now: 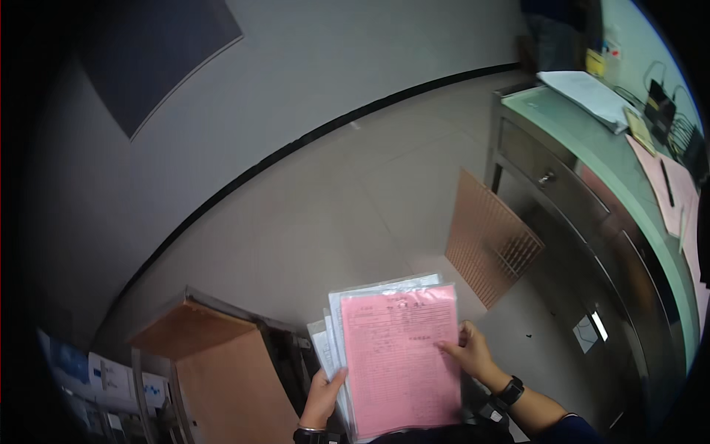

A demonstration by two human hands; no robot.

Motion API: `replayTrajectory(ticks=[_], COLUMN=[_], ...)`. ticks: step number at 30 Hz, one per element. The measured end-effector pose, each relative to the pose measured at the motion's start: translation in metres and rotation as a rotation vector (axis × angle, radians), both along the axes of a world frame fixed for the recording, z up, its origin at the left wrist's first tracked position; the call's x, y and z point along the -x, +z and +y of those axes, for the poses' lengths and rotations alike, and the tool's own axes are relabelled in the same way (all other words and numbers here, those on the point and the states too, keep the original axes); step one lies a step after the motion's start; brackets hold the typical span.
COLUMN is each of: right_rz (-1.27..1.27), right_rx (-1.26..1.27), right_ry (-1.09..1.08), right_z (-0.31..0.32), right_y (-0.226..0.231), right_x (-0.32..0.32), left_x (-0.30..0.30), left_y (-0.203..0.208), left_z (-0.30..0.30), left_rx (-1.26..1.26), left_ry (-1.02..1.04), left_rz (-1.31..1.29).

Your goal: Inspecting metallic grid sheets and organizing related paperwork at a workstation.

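A pink printed form point(403, 370) in a clear plastic sleeve lies on top of a stack of white papers in sleeves point(325, 344), held up in front of me. My left hand point(324, 392) is closed on the stack's left edge, its thumb resting on the front. At the right edge, my right hand point(471, 351) pinches the sleeve between thumb and fingers. The white sheets fan out a little to the left and above the pink form. Dark bands circle both wrists.
A metal desk point(547, 176) with a green top stands at the right, bearing white papers point(584, 96), pink sheets point(669, 192), a pen point(666, 183) and cables. A slatted brown panel point(488, 240) is beside it. A wooden chair point(229, 370) stands at lower left. Someone point(555, 37) stands far off.
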State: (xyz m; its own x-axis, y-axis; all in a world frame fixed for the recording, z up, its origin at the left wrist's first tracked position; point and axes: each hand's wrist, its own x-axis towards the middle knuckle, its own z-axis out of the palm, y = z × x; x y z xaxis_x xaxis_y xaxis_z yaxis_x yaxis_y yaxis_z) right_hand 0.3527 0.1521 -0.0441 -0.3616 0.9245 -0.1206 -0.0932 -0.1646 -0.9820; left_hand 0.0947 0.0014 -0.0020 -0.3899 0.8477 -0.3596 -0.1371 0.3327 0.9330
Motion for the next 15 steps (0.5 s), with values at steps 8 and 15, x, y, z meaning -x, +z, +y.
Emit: replayTrajectory(ticks=[8, 15], right_rz=[-0.293, -0.176], right_rx=[0.033, 0.183], right_ry=[0.086, 0.046], right_z=[-0.006, -0.012], right_y=[0.015, 0.031], right_x=[0.013, 0.015], left_x=[0.014, 0.014], left_y=[-0.013, 0.013], left_z=[-0.019, -0.003], left_rx=[-0.203, -0.299], left_ry=[0.288, 0.346], left_rz=[0.126, 0.568])
